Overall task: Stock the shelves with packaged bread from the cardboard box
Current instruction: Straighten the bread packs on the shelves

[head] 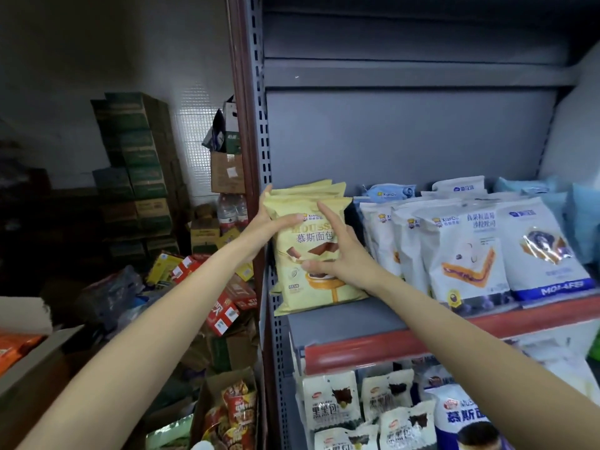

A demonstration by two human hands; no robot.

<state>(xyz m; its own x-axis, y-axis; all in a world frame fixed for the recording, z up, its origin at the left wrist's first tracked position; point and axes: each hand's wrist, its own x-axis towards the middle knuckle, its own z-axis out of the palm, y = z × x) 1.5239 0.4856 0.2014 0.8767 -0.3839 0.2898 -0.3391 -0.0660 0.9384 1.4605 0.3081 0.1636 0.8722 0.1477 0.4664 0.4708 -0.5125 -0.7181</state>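
Note:
Several yellow mousse bread packs (308, 287) stand upright in a row at the left end of the grey shelf (350, 323). My left hand (266, 227) grips the upper left edge of the front pack, thumb across its face. My right hand (341, 251) presses flat against the front of that pack, fingers spread. An open cardboard box (29, 362) sits at the lower left with orange packs inside.
White and blue bread packs (470, 248) fill the shelf to the right. The lower shelf holds white packs (331, 401). The shelf upright (256, 157) stands left of the yellow packs. Stacked green cartons (136, 164) and loose red boxes (224, 313) crowd the floor at left.

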